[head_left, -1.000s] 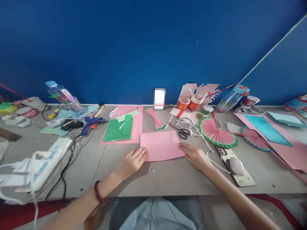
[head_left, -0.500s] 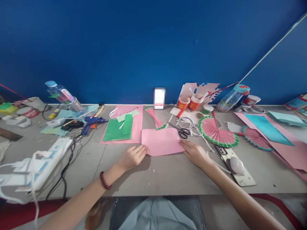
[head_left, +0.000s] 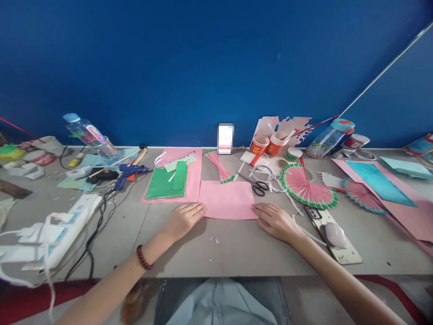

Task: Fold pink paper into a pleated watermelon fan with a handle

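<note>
A sheet of pink paper (head_left: pixel 228 201) lies on the grey table in front of me, its near edge slightly curved. My left hand (head_left: pixel 184 219) grips its near left corner, fingers together and the thumb hidden beneath. At the near right corner, my right hand (head_left: pixel 275 219) holds the sheet in the same way. Just beyond my right hand, black-handled scissors (head_left: pixel 260 187) rest by the sheet's right edge. A folded pink and green paper piece (head_left: pixel 221 168) lies behind the sheet. To the left, a pack of green paper (head_left: pixel 165 183) sits on larger pink paper (head_left: pixel 192 194).
Watermelon-patterned paper fans (head_left: pixel 306 187) lie at right, near a phone (head_left: pixel 350 255) with a white mouse (head_left: pixel 334 234) on it. Red paper cups (head_left: pixel 260 145) stand at the back. On the left are a blue glue gun (head_left: pixel 130 175), a power strip (head_left: pixel 76 225) and a bottle (head_left: pixel 86 131).
The pink paper's right side has come down flatter and straighter on the table. My right hand has shifted slightly; my left hand has moved a little to the left.
</note>
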Available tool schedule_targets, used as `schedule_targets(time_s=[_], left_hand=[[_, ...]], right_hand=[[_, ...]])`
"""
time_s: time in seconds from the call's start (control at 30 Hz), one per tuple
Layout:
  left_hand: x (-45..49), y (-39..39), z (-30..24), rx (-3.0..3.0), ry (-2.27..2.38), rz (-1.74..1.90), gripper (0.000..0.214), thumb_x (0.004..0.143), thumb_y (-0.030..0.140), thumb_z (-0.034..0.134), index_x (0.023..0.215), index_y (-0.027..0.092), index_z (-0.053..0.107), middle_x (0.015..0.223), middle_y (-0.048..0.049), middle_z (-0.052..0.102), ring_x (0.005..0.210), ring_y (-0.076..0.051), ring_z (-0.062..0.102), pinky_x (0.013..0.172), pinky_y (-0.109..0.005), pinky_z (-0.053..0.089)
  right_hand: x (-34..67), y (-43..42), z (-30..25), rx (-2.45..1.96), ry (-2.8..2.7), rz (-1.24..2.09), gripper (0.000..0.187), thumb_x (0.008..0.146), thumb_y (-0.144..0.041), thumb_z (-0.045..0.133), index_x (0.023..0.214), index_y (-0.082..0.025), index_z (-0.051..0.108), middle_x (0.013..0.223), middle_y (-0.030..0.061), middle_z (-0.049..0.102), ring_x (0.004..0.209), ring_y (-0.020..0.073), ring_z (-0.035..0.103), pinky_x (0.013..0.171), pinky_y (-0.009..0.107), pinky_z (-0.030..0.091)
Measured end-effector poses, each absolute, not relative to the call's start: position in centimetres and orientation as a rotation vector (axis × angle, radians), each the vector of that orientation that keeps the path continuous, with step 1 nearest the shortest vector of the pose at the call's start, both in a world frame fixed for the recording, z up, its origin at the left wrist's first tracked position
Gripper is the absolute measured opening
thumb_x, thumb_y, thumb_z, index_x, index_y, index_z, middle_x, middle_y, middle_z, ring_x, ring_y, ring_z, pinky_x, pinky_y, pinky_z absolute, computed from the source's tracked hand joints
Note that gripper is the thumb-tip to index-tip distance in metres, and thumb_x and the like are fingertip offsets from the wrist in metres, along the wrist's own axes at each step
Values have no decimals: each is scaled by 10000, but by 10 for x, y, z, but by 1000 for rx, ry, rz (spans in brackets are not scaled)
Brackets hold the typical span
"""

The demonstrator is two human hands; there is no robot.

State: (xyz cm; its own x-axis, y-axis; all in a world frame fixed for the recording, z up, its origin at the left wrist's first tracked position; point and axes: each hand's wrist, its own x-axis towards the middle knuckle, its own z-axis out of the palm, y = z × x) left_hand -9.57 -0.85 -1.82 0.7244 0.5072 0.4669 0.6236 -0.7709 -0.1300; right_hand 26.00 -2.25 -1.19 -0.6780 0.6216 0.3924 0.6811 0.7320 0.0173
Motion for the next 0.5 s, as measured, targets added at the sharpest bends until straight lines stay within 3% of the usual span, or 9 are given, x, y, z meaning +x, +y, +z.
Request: schedule_targets(time_s=[0.27, 0.43, 0.5], left_hand=[[-84, -19, -11, -2668, -882, -572, 203, 905, 194, 478, 1025, 145, 634, 1044, -71, 696, 964, -181, 642, 779, -307, 500], [-66, -24, 6, -2782, -1023, -492, 227, 897, 313, 486, 848, 149, 635, 842, -66, 687, 768, -181, 639, 664, -311, 481], [-51, -24, 15, -2843, -1120, -526, 215, 879, 345, 525, 888, 158, 631, 846, -53, 680, 783, -180, 629, 686, -308, 477]], right_hand=[[272, -16, -13, -1082, -2557, -111, 312, 894, -173, 435, 1117, -214, 649, 1093, 97, 676, 1061, 231, 602, 898, 413, 514], [271, -18, -14, -1064, -2525, -80, 302, 897, -170, 438, 1097, -231, 656, 1078, 73, 681, 1030, 217, 603, 871, 382, 529], [268, -19, -17, -1034, -2511, -63, 293, 897, -167, 439, 1079, -226, 661, 1050, 73, 687, 1001, 213, 609, 853, 379, 535]])
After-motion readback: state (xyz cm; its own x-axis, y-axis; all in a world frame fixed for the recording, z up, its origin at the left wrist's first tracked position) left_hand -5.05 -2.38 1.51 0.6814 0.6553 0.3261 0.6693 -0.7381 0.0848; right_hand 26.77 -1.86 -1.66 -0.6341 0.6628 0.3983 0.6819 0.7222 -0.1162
